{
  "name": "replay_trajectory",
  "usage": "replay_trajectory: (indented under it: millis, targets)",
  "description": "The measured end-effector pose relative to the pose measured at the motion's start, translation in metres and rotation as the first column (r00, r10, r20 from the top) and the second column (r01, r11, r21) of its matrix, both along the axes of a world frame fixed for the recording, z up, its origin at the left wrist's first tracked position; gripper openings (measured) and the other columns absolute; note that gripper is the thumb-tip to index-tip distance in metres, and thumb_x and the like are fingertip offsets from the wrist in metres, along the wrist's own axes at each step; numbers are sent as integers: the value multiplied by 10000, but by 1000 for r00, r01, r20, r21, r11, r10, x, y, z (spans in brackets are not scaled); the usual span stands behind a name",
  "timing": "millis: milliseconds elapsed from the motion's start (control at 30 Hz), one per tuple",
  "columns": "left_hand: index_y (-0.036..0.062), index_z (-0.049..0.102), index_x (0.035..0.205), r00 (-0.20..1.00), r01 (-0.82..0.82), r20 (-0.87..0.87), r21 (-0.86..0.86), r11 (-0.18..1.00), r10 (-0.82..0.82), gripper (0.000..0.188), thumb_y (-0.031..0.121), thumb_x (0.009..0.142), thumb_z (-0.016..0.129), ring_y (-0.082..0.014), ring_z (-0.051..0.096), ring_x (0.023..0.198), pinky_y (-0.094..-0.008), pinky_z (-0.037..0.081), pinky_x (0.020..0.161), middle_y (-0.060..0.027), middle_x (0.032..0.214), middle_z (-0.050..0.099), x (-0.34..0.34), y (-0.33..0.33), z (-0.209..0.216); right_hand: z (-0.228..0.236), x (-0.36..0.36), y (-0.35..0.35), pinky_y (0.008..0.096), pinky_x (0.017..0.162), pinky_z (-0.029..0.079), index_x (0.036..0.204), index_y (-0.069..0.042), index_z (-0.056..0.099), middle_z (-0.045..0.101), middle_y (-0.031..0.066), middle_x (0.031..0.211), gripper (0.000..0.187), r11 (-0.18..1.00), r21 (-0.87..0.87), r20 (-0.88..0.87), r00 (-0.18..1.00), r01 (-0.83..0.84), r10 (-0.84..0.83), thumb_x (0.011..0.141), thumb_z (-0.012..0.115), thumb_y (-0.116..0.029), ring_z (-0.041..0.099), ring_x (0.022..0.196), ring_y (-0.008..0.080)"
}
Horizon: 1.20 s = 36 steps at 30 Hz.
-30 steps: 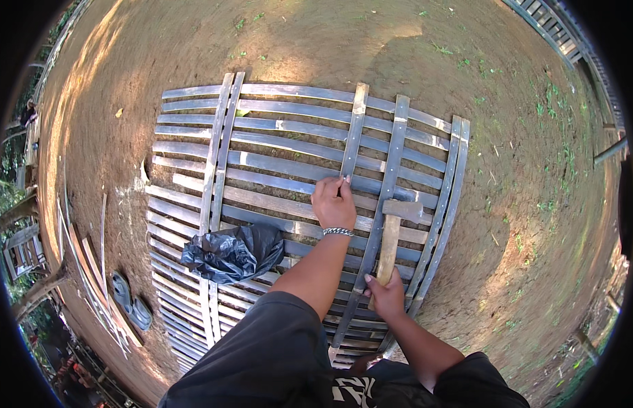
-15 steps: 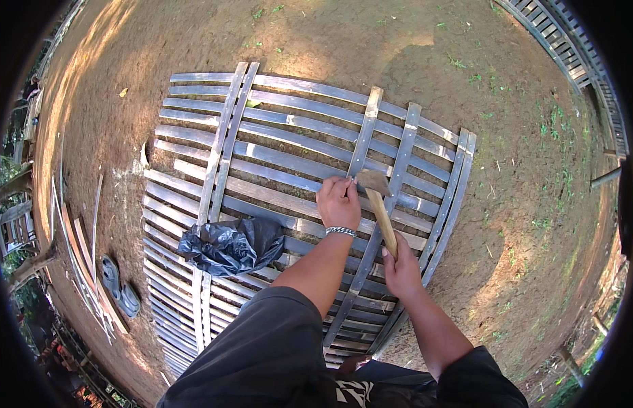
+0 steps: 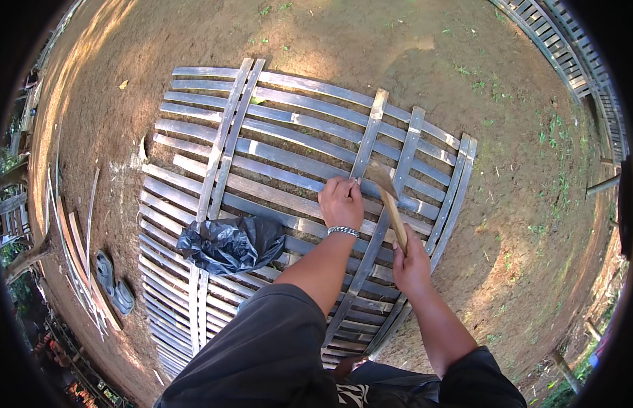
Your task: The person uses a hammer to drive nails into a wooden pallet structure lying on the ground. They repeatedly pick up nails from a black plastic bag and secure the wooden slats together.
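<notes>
My right hand (image 3: 412,262) is wrapped round the wooden handle of a hatchet (image 3: 396,221). Its flat, rusty-brown head is just right of my left fingertips, apart from them. My left hand (image 3: 341,202), with a chain bracelet on the wrist, pinches its fingers together over a slat. What lies in the pinch is too small to make out. Both hands are over a slatted panel (image 3: 282,160) of long grey-brown strips lying on the ground, joined by pairs of crosspieces. One crosspiece (image 3: 371,129) ends beside my left fingers.
A crumpled black plastic bag (image 3: 231,245) lies on the panel, left of my left forearm. Grey sandals (image 3: 114,282) and loose wooden strips (image 3: 82,258) are on the dirt at the left. Slatted fencing (image 3: 548,41) curves along the far right.
The hatchet head has moved right, away from my left fingertips, and my right hand has shifted slightly right and up. My left hand keeps its pinch in nearly the same place.
</notes>
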<state>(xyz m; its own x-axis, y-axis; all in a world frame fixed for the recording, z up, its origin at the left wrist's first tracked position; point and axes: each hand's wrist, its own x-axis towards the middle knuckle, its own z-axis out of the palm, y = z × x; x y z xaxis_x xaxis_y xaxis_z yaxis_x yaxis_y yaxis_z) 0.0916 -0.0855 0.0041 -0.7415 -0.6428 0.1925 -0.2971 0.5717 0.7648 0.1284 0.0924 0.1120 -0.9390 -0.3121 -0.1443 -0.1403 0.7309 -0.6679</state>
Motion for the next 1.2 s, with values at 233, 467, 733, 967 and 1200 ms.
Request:
replay_trajectory:
  millis: [233,467,733,967,1200]
  targets:
    - [85,706,849,1000,14,16,-8,1000,-14,31,86,838,734,-293,668,944,-450,478,848,-65,969,696,-3,3,-2,-10,0,2,496,766,558,1458,-113,506,670,208,1067,533,993,95,92,994,-66,57,945,621,-29,680,906,439]
    - [88,703,870,1000,12,24,-42,999,-11,47,87,835,734,-288,667,950,-453,474,849,-59,983,692,-2,2,-3,-11,4,0,494,776,568,1457,-124,511,673,209,1111,535,994,96,43,998,-51,47,942,621,-30,683,920,442]
    - [95,717,891,1000,20,18,-15,1000,-20,54,94,841,739,-285,668,967,-446,471,862,-62,986,690,-1,0,-2,-13,8,-2,481,864,570,1469,-117,504,667,236,1229,528,1000,20,70,998,-4,2,957,607,-35,675,1048,456]
    - [97,723,894,999,7,37,-11,1000,-7,59,134,861,756,-291,661,958,-449,469,873,-68,1010,689,0,4,-2,-4,10,-2,496,920,549,1477,-81,495,661,263,1246,520,998,7,169,984,57,-58,969,605,-56,668,1093,469]
    - [92,704,1068,992,25,121,24,999,-28,227,182,868,761,-314,620,1075,-474,432,946,-94,1113,654,6,2,2,12,37,-6,485,930,537,1476,-62,488,669,294,1216,514,982,-24,253,951,190,-178,976,607,-83,664,1114,480]
